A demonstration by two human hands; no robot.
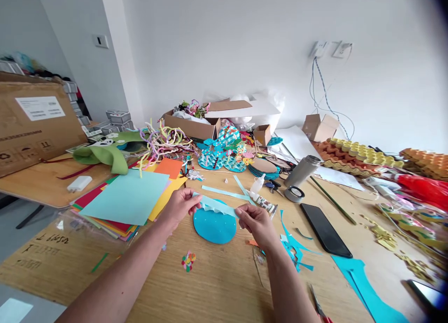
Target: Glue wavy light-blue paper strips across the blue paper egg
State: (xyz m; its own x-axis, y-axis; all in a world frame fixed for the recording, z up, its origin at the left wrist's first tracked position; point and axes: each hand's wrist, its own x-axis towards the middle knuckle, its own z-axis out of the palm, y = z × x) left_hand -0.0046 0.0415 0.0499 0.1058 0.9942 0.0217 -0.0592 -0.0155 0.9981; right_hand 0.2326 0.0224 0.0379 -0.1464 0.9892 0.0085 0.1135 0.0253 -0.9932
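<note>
With the blue disc [215,228] as the centre of the dial and twelve at the far side, a carton [35,122] sits at ten o'clock. Handwriting [52,241] marks the table's bare wood at nine. A white charger [80,184] lies between nine and ten, below a switch [101,41] on the pale wall [217,43] at eleven. Nearer, between nine and ten, is a fanned paper stack [126,197]; tangled pipe cleaners [164,143] heap up at eleven. The left hand [179,206], at ten, pinches one end of a pale blue strip [213,204] between closed thumb and finger. Coloured dots [189,261] cluster at seven. The strip spans the disc's far part, scalloped edge toward the person; whether they touch, I cannot tell. At three, the right hand [257,220] pinches the other end, fingertips together. A glue bottle [258,185] stands between one and two, a steel flask [301,172] at two, scissors [317,300] at four, sockets [320,48] on the wall at one, a phone [325,229] at three and egg trays [360,152] at two.
</note>
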